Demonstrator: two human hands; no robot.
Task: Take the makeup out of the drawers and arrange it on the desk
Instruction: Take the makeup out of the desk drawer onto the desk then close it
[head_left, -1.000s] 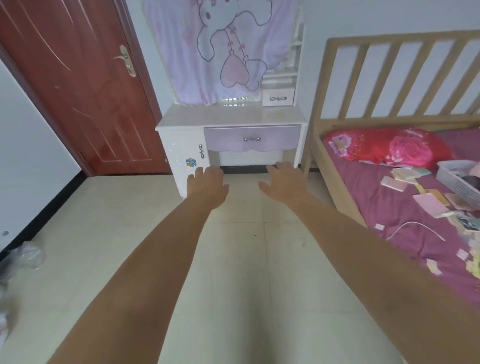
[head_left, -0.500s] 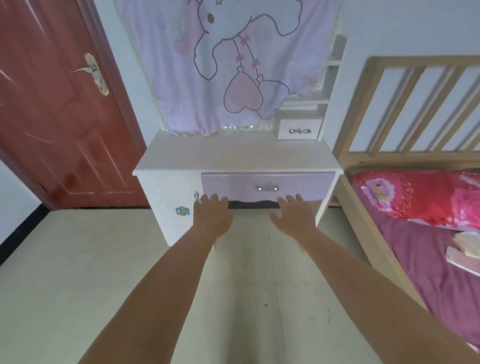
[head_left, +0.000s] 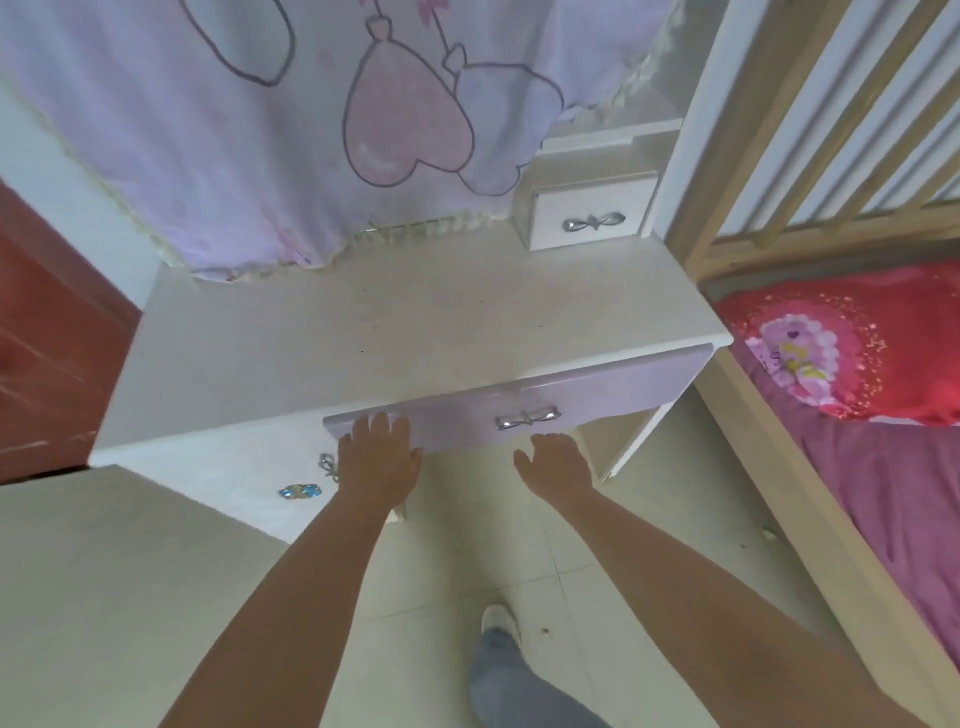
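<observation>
A white desk (head_left: 363, 332) stands against the wall, its top bare. Its wide lilac drawer (head_left: 613, 395) is closed and has a silver bow handle (head_left: 527, 417). A small white drawer (head_left: 592, 218) with a bow handle sits at the desk's back right, also closed. My left hand (head_left: 379, 462) is open, fingertips on the lilac drawer's left front. My right hand (head_left: 556, 462) is open just below the bow handle, holding nothing. No makeup is visible.
A lilac cartoon cloth (head_left: 291, 135) hangs over the back of the desk. A wooden bed (head_left: 779, 415) with a red pillow (head_left: 852, 343) stands close on the right. A red door (head_left: 47, 353) is at the left. A cabinet door with a handle (head_left: 328, 465) sits below the desk's left side.
I have walked up to the desk, which now fills the view. Both hands have come from mid-air to the lilac drawer's front.
</observation>
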